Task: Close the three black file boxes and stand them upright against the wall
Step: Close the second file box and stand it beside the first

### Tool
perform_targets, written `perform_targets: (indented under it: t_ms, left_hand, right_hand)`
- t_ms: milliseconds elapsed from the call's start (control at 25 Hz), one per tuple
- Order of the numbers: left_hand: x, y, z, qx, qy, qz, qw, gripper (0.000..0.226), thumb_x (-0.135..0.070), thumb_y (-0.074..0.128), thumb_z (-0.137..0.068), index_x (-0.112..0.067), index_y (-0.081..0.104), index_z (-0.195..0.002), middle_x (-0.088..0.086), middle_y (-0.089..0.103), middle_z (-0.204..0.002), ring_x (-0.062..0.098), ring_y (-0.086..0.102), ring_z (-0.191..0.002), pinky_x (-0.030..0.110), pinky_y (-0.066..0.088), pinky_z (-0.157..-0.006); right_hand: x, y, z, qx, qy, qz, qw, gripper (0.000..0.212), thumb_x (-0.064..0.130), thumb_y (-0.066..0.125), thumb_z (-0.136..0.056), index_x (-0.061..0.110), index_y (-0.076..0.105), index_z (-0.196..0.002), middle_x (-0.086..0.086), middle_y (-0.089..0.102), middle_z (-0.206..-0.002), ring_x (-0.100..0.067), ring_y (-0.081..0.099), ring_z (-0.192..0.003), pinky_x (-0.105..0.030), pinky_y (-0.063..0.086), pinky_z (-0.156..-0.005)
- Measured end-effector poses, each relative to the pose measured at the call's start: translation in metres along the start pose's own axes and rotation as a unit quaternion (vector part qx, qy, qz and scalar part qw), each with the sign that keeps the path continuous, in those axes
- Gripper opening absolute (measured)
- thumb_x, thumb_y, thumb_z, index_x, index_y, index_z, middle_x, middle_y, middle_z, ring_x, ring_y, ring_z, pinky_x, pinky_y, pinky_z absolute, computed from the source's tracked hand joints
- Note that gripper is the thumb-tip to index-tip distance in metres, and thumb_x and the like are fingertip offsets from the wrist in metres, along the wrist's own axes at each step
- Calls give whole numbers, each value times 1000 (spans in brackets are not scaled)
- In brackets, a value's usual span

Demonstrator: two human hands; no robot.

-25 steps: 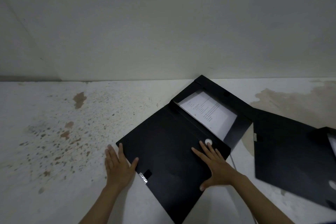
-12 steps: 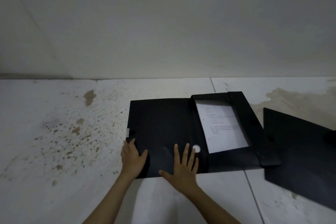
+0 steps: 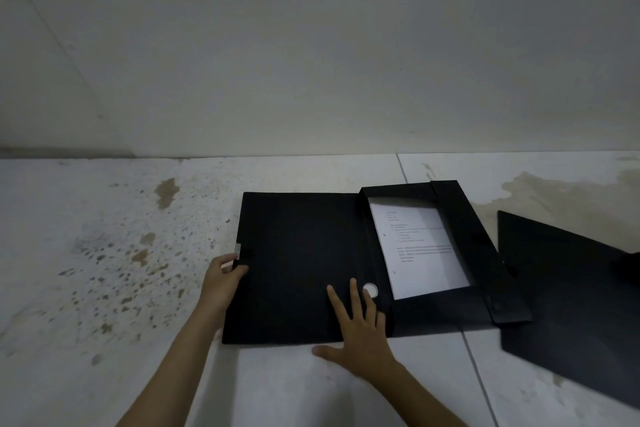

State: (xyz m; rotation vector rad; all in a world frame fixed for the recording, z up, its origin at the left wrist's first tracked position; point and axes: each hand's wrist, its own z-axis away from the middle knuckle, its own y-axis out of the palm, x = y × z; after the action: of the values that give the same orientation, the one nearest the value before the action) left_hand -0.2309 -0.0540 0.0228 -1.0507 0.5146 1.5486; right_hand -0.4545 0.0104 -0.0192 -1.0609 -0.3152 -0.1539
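open file box: it is lying flat on the tiled floor near the wall, its lid spread out to the left and its tray to the right.
paper: a printed white sheet is lying inside the tray.
left hand: my grip is curling around the lid's left edge, just below the small metal clasp, grasping that edge.
right hand: my grip is released, i am pressing my palm flat on the lid's near edge, fingers spread beside the round finger hole.
second file box: it is lying flat on the floor to the right, apart from the first.
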Motion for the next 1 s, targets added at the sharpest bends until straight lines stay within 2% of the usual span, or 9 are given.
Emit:
perform_targets:
  t_ms: [80, 200, 360, 480, 600, 680, 800, 920, 1000]
  left_hand:
    - [-20, -10, 11, 48, 29, 34, 998, 31, -14, 51, -91, -17, 48, -122, 17, 58, -123, 19, 57, -86, 28, 47, -69]
    - [-52, -11, 37, 116, 100, 101, 983, 32, -29, 43, -94, -29, 47, -125, 4, 60, -119, 17, 60, -94, 30, 48, -74]
    - [-86, 32, 72, 237, 229, 57, 943, 38, -44, 27, -96, -38, 51, -125, -17, 58, -128, 6, 59, -112, 27, 48, -90]
    - [-84, 84, 82, 297, 277, -49, 913, 38, -48, 25, -94, -47, 45, -126, -25, 44, -137, 0, 46, -126, 23, 40, -101]
    - [-59, 132, 81, 358, 282, -156, 876, 40, -40, 27, -98, -46, 31, -137, -21, 27, -149, -2, 24, -135, 24, 21, -113]
    - [-39, 153, 76, 382, 300, -257, 835, 46, -39, 28, -98, -43, 18, -143, -16, 10, -157, 4, 13, -142, 29, 12, -119]
    - [-14, 171, 64, 394, 309, -414, 760, 52, -42, 26, -97, -39, 5, -145, -11, -8, -159, 14, -2, -147, 39, 6, -122]
    - [-1, 176, 54, 377, 329, -526, 687, 55, -40, 27, -97, -35, 1, -147, -8, -13, -158, 15, -11, -147, 46, 6, -121]
    - [3, 176, 50, 360, 347, -565, 657, 56, -39, 27, -98, -35, 1, -147, -9, -13, -158, 13, -13, -146, 48, 3, -119]
  right_hand:
    - [1, -6, 3, -9, -3, -45, 999, 99, 63, 54, -75, 40, -15, -142, -5, -25, -154, -32, -14, -143, -53, 5, -114]
    - [4, -24, 13, -24, -35, -176, 983, 90, 43, 62, -78, 49, -2, -140, 6, -6, -157, -21, -3, -145, -52, 9, -114]
    - [6, -52, 40, -109, -85, -409, 902, 81, 10, 57, -85, 67, 13, -123, 33, 26, -135, 2, 33, -130, -29, 29, -112]
    - [0, -67, 58, -246, -68, -470, 845, 83, 6, 58, -86, 75, 22, -114, 24, 42, -132, 5, 55, -110, -23, 51, -91]
    - [-17, -84, 70, -387, -17, -521, 761, 83, -3, 57, -83, 64, 26, -119, 33, 37, -121, 19, 54, -99, -7, 51, -72]
    - [-36, -97, 74, -466, 28, -538, 702, 70, -2, 57, -83, 43, 29, -130, 26, 40, -121, 13, 55, -100, -9, 50, -69]
    - [-78, -106, 76, -511, 108, -544, 656, 59, 2, 58, -85, 19, 32, -135, 4, 45, -125, -8, 50, -108, -16, 43, -82]
    - [-124, -95, 70, -493, 176, -547, 654, 61, 3, 62, -83, 13, 32, -135, -11, 46, -134, -23, 47, -119, -31, 40, -95]
    - [-148, -85, 61, -461, 234, -536, 667, 70, 4, 65, -80, 12, 27, -138, -15, 39, -141, -30, 42, -126, -37, 39, -100]
